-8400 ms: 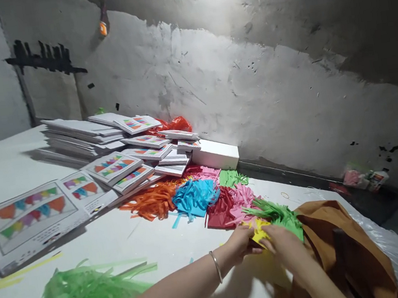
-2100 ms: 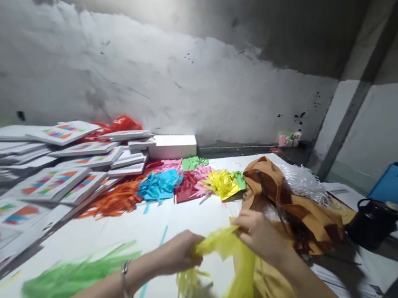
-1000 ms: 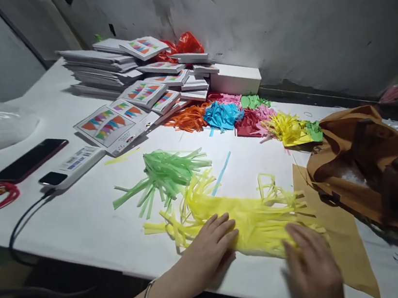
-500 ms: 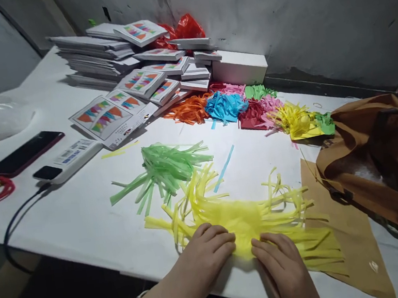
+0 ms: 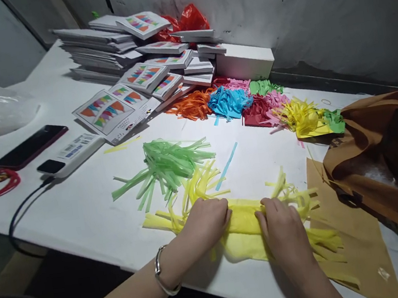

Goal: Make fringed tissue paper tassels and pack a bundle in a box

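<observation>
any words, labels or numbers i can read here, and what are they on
None can be read.
Printed cards: small print under the coloured pictures, too small.
White device beside the phone: label print blurred.
Yellow fringed paper, gripped by left hand and right hand: blank.

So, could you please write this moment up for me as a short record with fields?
Left hand: curled on the yellow fringed paper, bracelet on the wrist
Right hand: gripping the same paper's folded middle
Nearby: green fringed paper just beyond; brown paper sheet under the yellow fringe's right end
Surface: white table
Far side: coloured fringe piles, printed packs, white box
Left edge: phone
</observation>
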`<state>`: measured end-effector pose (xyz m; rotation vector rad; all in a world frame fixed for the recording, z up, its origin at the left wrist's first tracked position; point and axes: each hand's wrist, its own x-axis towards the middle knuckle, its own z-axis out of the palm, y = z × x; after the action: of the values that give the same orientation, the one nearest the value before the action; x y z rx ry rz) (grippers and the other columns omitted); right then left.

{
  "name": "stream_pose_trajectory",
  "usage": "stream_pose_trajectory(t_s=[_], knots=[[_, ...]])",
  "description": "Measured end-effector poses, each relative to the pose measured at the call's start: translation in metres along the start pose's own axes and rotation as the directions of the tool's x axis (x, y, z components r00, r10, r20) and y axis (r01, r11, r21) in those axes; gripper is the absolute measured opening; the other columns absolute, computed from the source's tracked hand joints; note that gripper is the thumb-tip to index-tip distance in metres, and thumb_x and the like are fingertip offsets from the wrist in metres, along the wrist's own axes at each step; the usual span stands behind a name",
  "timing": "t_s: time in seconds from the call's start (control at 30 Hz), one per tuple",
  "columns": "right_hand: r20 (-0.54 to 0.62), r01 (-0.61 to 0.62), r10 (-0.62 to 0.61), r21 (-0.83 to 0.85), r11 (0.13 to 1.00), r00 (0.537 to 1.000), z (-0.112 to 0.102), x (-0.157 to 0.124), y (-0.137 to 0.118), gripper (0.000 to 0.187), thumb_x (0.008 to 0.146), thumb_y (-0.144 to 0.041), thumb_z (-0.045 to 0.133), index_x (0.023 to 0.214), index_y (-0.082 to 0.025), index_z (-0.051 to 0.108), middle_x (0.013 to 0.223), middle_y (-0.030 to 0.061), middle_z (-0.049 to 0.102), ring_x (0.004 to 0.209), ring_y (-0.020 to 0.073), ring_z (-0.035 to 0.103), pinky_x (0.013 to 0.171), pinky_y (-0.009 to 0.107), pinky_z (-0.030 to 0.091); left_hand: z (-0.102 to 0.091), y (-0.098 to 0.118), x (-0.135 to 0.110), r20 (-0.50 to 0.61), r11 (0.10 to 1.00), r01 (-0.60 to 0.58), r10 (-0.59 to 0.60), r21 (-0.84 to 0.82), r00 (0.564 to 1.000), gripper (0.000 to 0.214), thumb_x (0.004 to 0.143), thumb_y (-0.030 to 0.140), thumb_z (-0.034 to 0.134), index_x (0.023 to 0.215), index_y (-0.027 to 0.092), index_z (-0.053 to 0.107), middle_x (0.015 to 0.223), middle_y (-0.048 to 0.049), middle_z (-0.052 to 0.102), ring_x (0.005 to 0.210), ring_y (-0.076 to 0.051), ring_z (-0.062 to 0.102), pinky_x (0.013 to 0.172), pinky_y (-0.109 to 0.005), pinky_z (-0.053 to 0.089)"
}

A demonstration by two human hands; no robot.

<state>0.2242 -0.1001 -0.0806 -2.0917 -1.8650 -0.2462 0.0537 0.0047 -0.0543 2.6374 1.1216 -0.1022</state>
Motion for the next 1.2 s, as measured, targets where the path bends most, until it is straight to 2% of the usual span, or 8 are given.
stream_pose_trajectory(t_s=[0.1, 0.33, 0.47, 0.53, 0.63, 0.77, 0.97, 1.2], knots=[[-0.094, 0.173, -0.165, 0.094, 0.980, 0.982, -0.010, -0.004, -0.006, 0.019, 0.096, -0.011, 0.048, 0.108, -0.017, 0.061, 0.108, 0.0133, 0.066, 0.101, 0.0286, 0.058, 0.089, 0.044, 0.040, 0.004, 0.000, 0.002, 0.000, 1.000, -0.003, 0.003, 0.009, 1.000, 0.022, 0.095, 0.020, 0.054, 0.076, 0.017, 0.064, 0.076, -0.0088, 0.074, 0.067, -0.027, 0.069, 0.057, -0.032, 0.039], [-0.058, 0.489, -0.485, 0.137, 0.862, 0.872, -0.005, -0.012, -0.011, 0.024, 0.094, -0.003, 0.045, 0.102, -0.010, 0.066, 0.088, 0.0110, 0.065, 0.085, 0.0245, 0.055, 0.081, 0.039, 0.043, -0.013, -0.014, -0.003, -0.055, 0.999, 0.036, -0.033, 0.038, 0.998, 0.011, 0.091, 0.010, 0.056, 0.088, 0.016, 0.065, 0.084, -0.0081, 0.072, 0.079, -0.028, 0.068, 0.069, -0.036, 0.043], [-0.122, 0.392, -0.373, 0.262, 0.882, 0.920, -0.002, -0.011, -0.011, 0.021, 0.095, -0.003, 0.047, 0.096, -0.014, 0.065, 0.087, 0.0082, 0.064, 0.083, 0.0215, 0.054, 0.079, 0.035, 0.042, -0.019, -0.013, -0.019, -0.292, 0.979, -0.193, 0.204, 0.068, 0.934, 0.015, 0.090, 0.019, 0.065, 0.104, 0.017, 0.062, 0.111, -0.0101, 0.067, 0.104, -0.030, 0.059, 0.088, -0.044, 0.038], [-0.140, 0.348, -0.319, 0.342, 0.873, 0.938, -0.003, -0.011, -0.013, 0.017, 0.095, -0.005, 0.049, 0.095, -0.015, 0.063, 0.088, 0.0068, 0.062, 0.083, 0.0200, 0.054, 0.078, 0.034, 0.041, -0.012, -0.008, -0.024, -0.295, 0.917, -0.382, 0.399, 0.115, 0.868, 0.010, 0.089, 0.021, 0.067, 0.096, 0.019, 0.061, 0.102, -0.0056, 0.067, 0.096, -0.026, 0.058, 0.089, -0.043, 0.035], [-0.103, 0.362, -0.349, 0.332, 0.871, 0.932, -0.004, -0.011, -0.015, 0.015, 0.098, -0.010, 0.047, 0.096, -0.016, 0.061, 0.089, 0.0064, 0.062, 0.083, 0.0203, 0.053, 0.081, 0.035, 0.040, 0.005, -0.003, -0.025, -0.260, 0.875, -0.450, 0.483, 0.179, 0.836, 0.015, 0.090, 0.011, 0.062, 0.079, 0.019, 0.056, 0.080, -0.0015, 0.063, 0.079, -0.021, 0.053, 0.083, -0.040, 0.033], [-0.065, 0.412, -0.409, 0.227, 0.882, 0.910, -0.002, -0.014, -0.009, 0.027, 0.102, -0.009, 0.037, 0.095, -0.017, 0.062, 0.083, 0.0058, 0.061, 0.080, 0.0215, 0.051, 0.081, 0.037, 0.037, 0.022, -0.013, -0.026, -0.277, 0.882, -0.450, 0.472, 0.143, 0.837, 0.016, 0.090, 0.009, 0.062, 0.078, 0.019, 0.057, 0.079, -0.0009, 0.062, 0.078, -0.020, 0.051, 0.082, -0.038, 0.031], [-0.042, 0.229, -0.227, 0.269, 0.935, 0.973, -0.003, -0.018, -0.004, 0.025, 0.102, -0.016, 0.042, 0.085, -0.021, 0.059, 0.085, 0.0040, 0.060, 0.084, 0.0219, 0.052, 0.089, 0.041, 0.034, 0.020, -0.022, -0.030, -0.258, 0.949, -0.316, 0.307, 0.008, 0.916, 0.015, 0.095, 0.012, 0.058, 0.083, 0.019, 0.064, 0.087, -0.0019, 0.066, 0.085, -0.021, 0.054, 0.081, -0.038, 0.031], [0.022, 0.119, -0.117, -0.086, 0.989, 0.993, 0.011, -0.009, -0.003, 0.025, 0.098, -0.020, 0.049, 0.074, -0.023, 0.052, 0.072, 0.0037, 0.054, 0.072, 0.0251, 0.048, 0.074, 0.042, 0.031, 0.014, -0.013, -0.009, -0.177, 0.993, -0.105, 0.112, 0.050, 0.978, 0.028, 0.097, 0.019, 0.055, 0.071, 0.018, 0.067, 0.082, -0.0053, 0.064, 0.080, -0.024, 0.054, 0.072, -0.039, 0.030]])
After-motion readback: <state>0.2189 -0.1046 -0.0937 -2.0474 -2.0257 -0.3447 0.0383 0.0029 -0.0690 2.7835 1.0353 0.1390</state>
